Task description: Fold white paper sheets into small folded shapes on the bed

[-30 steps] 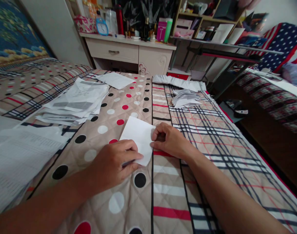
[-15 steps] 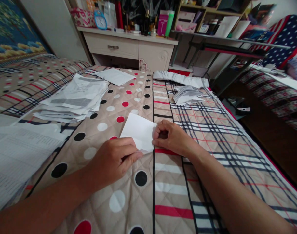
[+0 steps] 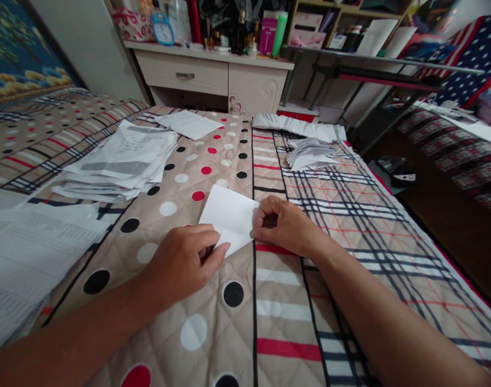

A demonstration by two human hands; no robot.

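A folded white sheet of paper (image 3: 230, 216) lies on the quilted bedspread (image 3: 213, 322) in front of me. My left hand (image 3: 184, 260) is curled at the sheet's near corner, with thumb and fingers pinching the folded edge. My right hand (image 3: 283, 224) is curled too, fingertips pressed on the sheet's right edge, holding it down on the bedspread.
A loose pile of printed papers (image 3: 120, 164) lies at the left, more sheets (image 3: 31, 247) at the far left, one sheet (image 3: 191, 124) further back. Folded paper pieces (image 3: 310, 153) and a white row (image 3: 299, 128) sit at the back right. A dresser (image 3: 213, 80) stands beyond.
The sheet's near corner has been folded up, so less paper shows by my left hand. My left hand has drawn slightly up and left. My right hand has stayed on the right edge.
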